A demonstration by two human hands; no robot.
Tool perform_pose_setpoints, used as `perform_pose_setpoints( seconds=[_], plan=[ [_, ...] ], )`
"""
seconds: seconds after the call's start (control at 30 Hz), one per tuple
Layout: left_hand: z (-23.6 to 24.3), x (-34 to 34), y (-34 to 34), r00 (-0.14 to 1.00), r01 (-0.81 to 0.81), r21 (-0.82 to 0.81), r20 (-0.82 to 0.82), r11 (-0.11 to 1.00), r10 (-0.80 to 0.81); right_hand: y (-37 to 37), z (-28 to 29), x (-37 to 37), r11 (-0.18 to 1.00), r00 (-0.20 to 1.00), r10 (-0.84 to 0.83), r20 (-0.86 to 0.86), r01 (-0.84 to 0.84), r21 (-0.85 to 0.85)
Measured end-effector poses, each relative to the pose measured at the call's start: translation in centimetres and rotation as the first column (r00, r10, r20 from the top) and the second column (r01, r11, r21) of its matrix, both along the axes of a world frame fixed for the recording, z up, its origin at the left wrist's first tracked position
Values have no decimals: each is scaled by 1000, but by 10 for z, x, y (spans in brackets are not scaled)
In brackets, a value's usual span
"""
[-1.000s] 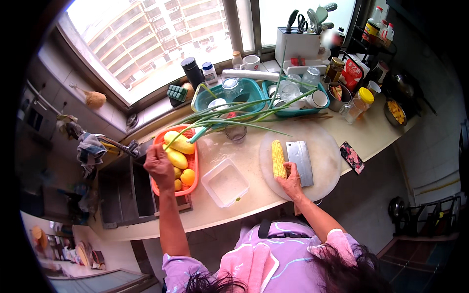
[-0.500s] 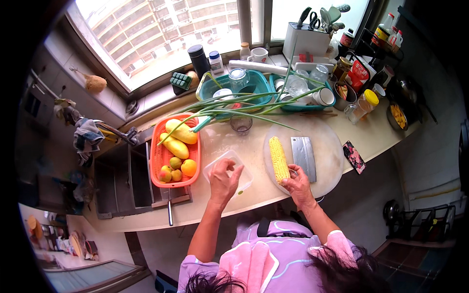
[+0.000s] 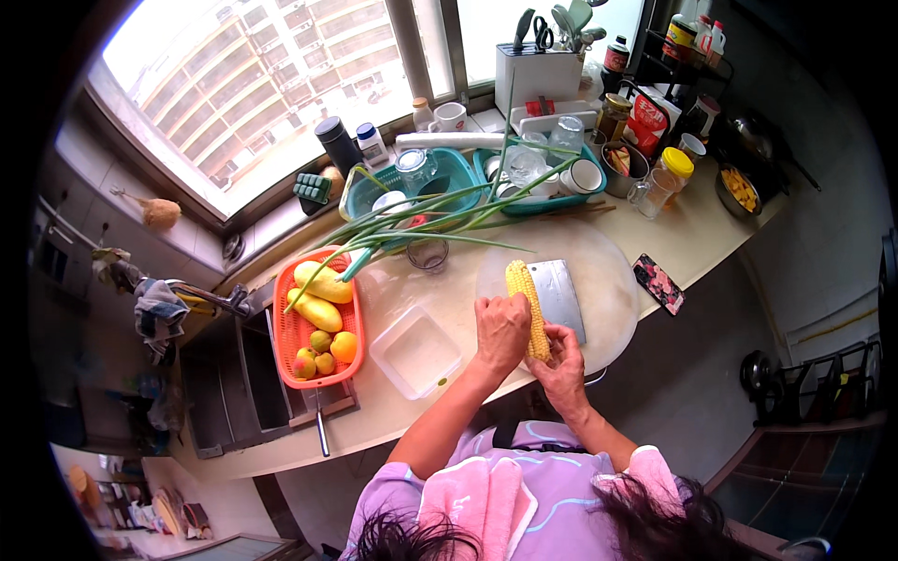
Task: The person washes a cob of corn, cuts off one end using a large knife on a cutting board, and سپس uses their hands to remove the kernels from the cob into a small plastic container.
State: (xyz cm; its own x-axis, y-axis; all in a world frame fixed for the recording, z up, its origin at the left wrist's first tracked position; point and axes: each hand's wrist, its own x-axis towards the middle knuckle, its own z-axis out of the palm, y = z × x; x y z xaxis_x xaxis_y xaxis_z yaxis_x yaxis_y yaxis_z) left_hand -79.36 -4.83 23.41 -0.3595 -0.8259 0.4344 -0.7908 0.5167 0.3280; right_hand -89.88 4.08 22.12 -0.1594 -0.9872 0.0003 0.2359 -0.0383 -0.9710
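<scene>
A yellow ear of corn point(image 3: 528, 297) is held upright over the round cutting board point(image 3: 606, 280). My right hand point(image 3: 561, 372) grips its lower end. My left hand point(image 3: 502, 332) is closed against the corn's left side, its fingertips partly hidden. On the board behind the corn lies a cleaver point(image 3: 559, 299) with a broad steel blade. To the left, a clear square plastic container point(image 3: 412, 323) sits on the counter, and a small green piece point(image 3: 441, 381) lies at its near rim.
An orange basket point(image 3: 354, 323) of fruit and yellow squash stands at the left beside the sink point(image 3: 210, 397). Long green scallions point(image 3: 449, 222) stretch across teal baskets point(image 3: 449, 161) at the back. A phone point(image 3: 659, 283) lies at the right counter edge; a glass point(image 3: 427, 252) stands mid-counter.
My left hand has moved right, from above the plastic container to the corn, and closed on it. The corn stays in my right hand. The whole view has shifted and turned slightly.
</scene>
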Motion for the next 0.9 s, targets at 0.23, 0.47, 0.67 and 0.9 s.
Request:
perform_pose_setpoints(
  seconds=[0.23, 0.47, 0.67, 0.9],
  plan=[
    [35, 84, -30, 982, -179, -287, 4, 941, 188, -7, 6, -21, 969, 849, 80, 523, -189, 159],
    [128, 357, 11, 109, -800, -587, 63, 125, 992, -19, 10, -30, 900, 499, 125, 858, -420, 113],
    [70, 262, 24, 806, -550, 102, -195, 829, 559, -32, 11, -22, 889, 347, 97, 933, -451, 76],
    [17, 54, 39, 893, -78, 338, -394, 938, 217, -31, 8, -5, 859, 448, 163, 879, -502, 97]
  ],
)
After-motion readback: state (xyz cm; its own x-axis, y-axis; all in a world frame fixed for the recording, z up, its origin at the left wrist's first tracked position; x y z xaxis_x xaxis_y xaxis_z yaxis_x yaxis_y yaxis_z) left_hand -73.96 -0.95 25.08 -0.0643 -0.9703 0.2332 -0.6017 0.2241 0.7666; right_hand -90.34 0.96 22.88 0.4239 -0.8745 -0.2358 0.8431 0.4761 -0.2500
